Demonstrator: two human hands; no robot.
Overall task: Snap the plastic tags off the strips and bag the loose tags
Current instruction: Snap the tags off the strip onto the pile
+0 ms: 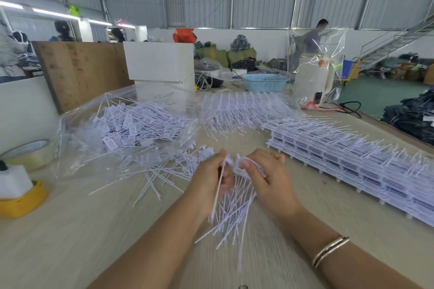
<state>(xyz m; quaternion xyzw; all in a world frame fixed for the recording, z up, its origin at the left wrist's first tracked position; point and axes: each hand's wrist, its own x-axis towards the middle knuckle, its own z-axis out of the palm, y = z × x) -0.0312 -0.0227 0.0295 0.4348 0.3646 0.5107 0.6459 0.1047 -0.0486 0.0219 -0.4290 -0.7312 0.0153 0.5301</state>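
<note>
From the head camera, your left hand (212, 177) and right hand (265, 176) meet close together above the wooden table (70, 230), both curled round one strip of white plastic tags (234, 197); your fingers pinch its top edge while the long thin tails hang down and fan out between your wrists toward you, blurred with motion. Just left of your left hand, loose tags (164, 171) lie scattered on the table, and beyond them, further left and away from you, a clear plastic bag (77, 148) lies open and flat with a heap of snapped-off tags (138, 124) on it. To the right of your right hand, a long stack of unbroken strips (352, 159) runs along the table, apart from your fingers. Ahead of both hands, another pile of strips (242, 110) sits under clear film. Far left of your left hand rest a roll of tape (30, 151) and a yellow tape dispenser (21, 197). A bangle (330, 251) circles your right forearm.
</note>
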